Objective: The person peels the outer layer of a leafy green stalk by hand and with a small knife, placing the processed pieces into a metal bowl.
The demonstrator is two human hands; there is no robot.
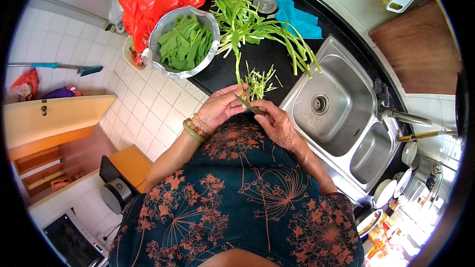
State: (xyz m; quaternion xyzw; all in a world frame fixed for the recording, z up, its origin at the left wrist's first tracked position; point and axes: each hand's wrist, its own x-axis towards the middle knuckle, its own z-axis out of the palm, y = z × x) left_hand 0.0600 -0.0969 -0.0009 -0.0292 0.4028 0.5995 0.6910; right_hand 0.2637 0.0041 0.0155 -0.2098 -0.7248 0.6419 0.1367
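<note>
My left hand [226, 104] pinches the lower end of a green leafy stem [238, 67] that reaches up towards a heap of similar stems [237, 18]. In my right hand [276, 122] is a small knife [254, 108], its blade against the stem end by my left fingers. Just beyond my fingers, a pile of thin green peelings [261, 81] lies on the black countertop [219, 72]. To the upper left, a metal basin [153, 57] holds picked green leaves [187, 42]. Several longer stems [297, 50] extend right towards the sink.
A stainless-steel double sink [334, 92] with a faucet [404, 115] lies to my right. A blue cloth [297, 18] and two round metal lids [265, 4] sit at the back. A red plastic bag [163, 0] stands behind the basin. Bowls [386, 193] are stacked at lower right.
</note>
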